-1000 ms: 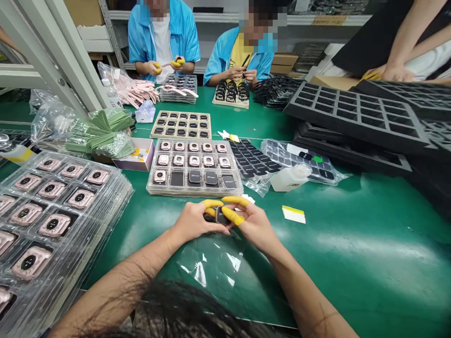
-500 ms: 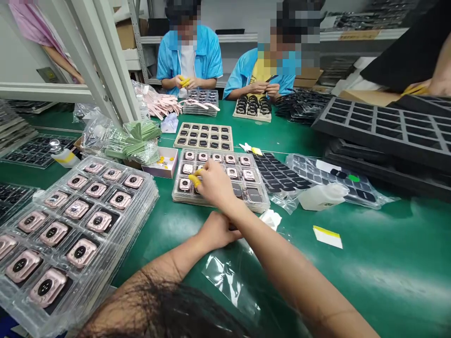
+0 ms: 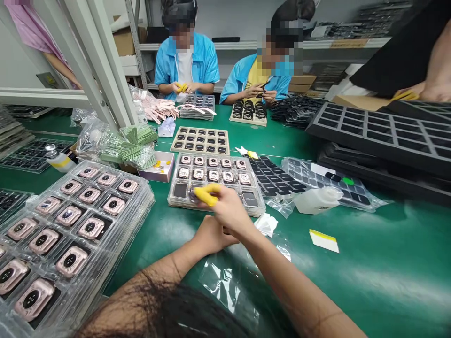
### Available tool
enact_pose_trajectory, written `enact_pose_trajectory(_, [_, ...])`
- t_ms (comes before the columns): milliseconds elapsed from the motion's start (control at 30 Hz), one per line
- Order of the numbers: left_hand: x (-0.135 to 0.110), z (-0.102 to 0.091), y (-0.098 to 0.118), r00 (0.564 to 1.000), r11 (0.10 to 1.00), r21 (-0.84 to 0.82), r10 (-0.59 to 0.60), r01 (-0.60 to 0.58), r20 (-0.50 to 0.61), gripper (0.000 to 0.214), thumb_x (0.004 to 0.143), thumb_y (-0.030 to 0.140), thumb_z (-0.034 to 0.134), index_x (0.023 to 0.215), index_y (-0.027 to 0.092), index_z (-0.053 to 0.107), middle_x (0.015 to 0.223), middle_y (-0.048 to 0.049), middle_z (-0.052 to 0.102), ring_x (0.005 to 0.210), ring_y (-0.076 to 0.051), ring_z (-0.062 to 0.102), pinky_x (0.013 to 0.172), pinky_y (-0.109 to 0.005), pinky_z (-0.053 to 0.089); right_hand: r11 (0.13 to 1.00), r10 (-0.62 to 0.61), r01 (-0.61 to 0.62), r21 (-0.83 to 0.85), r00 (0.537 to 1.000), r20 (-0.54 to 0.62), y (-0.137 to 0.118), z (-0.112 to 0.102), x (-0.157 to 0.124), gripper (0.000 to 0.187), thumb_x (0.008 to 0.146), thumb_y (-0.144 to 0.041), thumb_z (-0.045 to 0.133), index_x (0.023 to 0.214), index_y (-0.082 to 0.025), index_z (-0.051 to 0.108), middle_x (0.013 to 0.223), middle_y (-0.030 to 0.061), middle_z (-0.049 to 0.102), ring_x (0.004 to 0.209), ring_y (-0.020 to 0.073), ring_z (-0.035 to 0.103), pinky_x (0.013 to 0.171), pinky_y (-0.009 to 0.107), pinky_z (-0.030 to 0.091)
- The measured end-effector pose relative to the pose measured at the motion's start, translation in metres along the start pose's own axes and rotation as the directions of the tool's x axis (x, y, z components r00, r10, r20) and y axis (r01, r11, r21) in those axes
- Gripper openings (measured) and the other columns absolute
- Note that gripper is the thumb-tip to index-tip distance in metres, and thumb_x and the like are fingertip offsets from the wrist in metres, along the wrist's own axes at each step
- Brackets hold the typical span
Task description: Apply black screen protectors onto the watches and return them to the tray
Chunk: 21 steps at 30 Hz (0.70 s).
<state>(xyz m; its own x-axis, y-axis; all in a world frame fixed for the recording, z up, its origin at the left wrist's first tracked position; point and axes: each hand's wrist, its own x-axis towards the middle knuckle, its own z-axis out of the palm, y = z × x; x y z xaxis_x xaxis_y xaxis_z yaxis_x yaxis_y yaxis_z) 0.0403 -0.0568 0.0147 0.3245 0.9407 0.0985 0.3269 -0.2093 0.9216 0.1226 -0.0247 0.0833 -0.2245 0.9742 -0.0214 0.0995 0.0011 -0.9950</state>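
Right hand point(image 3: 229, 211) forward, over a watch case point(image 3: 193, 195)

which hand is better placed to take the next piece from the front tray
Probably your right hand: its yellow finger cots are over the front tray, while your left hand rests on the green mat, short of the tray.

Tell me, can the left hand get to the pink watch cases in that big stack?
Probably yes. The left hand rests on the green mat, and only that mat seems to lie between it and the clear tray holding the pink watch cases. The nearest ones look easiest to get.
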Motion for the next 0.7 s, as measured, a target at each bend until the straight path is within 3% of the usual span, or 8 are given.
enact_pose_trajectory(67, [-0.001,0.000,0.000,0.998,0.996,-0.084,-0.036,0.040,0.046,0.018,0.075,0.023,0.089,0.089,0.017,0.079,0.084,-0.0077,0.085,0.088,-0.034,0.084,0.080,-0.038,0.070,0.993,0.081,-0.070,0.097,0.990,-0.115,0.013,-0.032,-0.032,0.042,0.072,-0.061,0.090,0.087,-0.024,0.074,0.088,0.0053,0.078,0.082,0.0263,0.076,0.075,0.040,0.065])
enact_pose_trajectory(167, [-0.003,0.002,0.000,0.988,0.949,-0.277,-0.131,0.148,0.080,0.059,0.068,0.028,0.097,0.122,0.019,0.076,0.100,-0.0089,0.087,0.096,-0.033,0.084,0.089,-0.039,0.070,0.986,0.122,-0.086,0.142,0.957,-0.265,0.040,-0.072,-0.068,0.052,0.063,-0.055,0.098,0.099,-0.027,0.073,0.086,0.0033,0.075,0.080,0.0264,0.076,0.075,0.042,0.066])
enact_pose_trajectory(233, [-0.004,0.003,-0.001,0.983,0.922,-0.341,-0.170,0.182,0.066,0.078,0.062,0.027,0.100,0.134,0.017,0.071,0.101,-0.0099,0.087,0.099,-0.034,0.084,0.093,-0.041,0.070,0.988,0.127,-0.100,0.115,0.957,-0.261,0.056,-0.084,-0.080,0.053,0.064,-0.056,0.098,0.102,-0.029,0.073,0.083,0.0018,0.073,0.076,0.0257,0.074,0.071,0.041,0.064])
enact_pose_trajectory(367, [-0.004,0.003,0.000,0.985,0.918,-0.356,-0.167,0.174,0.049,0.064,0.066,0.021,0.096,0.126,0.016,0.076,0.102,-0.0066,0.087,0.097,-0.031,0.084,0.092,-0.037,0.070,0.994,0.107,-0.100,0.054,0.981,-0.163,0.074,-0.082,-0.080,0.042,0.071,-0.056,0.092,0.097,-0.029,0.075,0.081,0.0031,0.072,0.075,0.0262,0.072,0.072,0.043,0.061])
enact_pose_trajectory(533, [-0.004,-0.001,0.005,0.985,0.959,-0.227,-0.155,0.167,0.071,0.060,0.066,0.022,0.095,0.123,0.015,0.078,0.099,-0.0056,0.087,0.093,-0.029,0.084,0.092,-0.037,0.070,0.998,0.048,-0.053,-0.042,0.992,-0.120,0.064,-0.082,-0.075,0.027,0.076,-0.052,0.088,0.087,-0.029,0.078,0.082,0.0045,0.074,0.071,0.0250,0.066,0.068,0.042,0.057])
enact_pose_trajectory(633, [-0.004,-0.003,0.007,0.984,0.964,-0.205,-0.157,0.170,0.081,0.056,0.066,0.022,0.095,0.119,0.014,0.080,0.098,-0.0063,0.087,0.094,-0.028,0.084,0.095,-0.038,0.069,0.999,-0.037,0.040,0.005,0.959,-0.282,0.053,-0.101,-0.083,0.026,0.079,-0.053,0.086,0.086,-0.030,0.077,0.076,0.0019,0.069,0.060,0.0205,0.058,0.061,0.039,0.052])
enact_pose_trajectory(700, [-0.004,-0.003,0.006,0.981,0.949,-0.249,-0.178,0.192,0.078,0.059,0.065,0.020,0.096,0.121,0.014,0.079,0.101,-0.0078,0.087,0.097,-0.028,0.084,0.097,-0.039,0.069,0.987,-0.149,0.159,-0.018,0.874,-0.463,0.054,-0.121,-0.094,0.024,0.081,-0.051,0.087,0.088,-0.031,0.076,0.081,0.0020,0.069,0.066,0.0215,0.062,0.066,0.041,0.055])
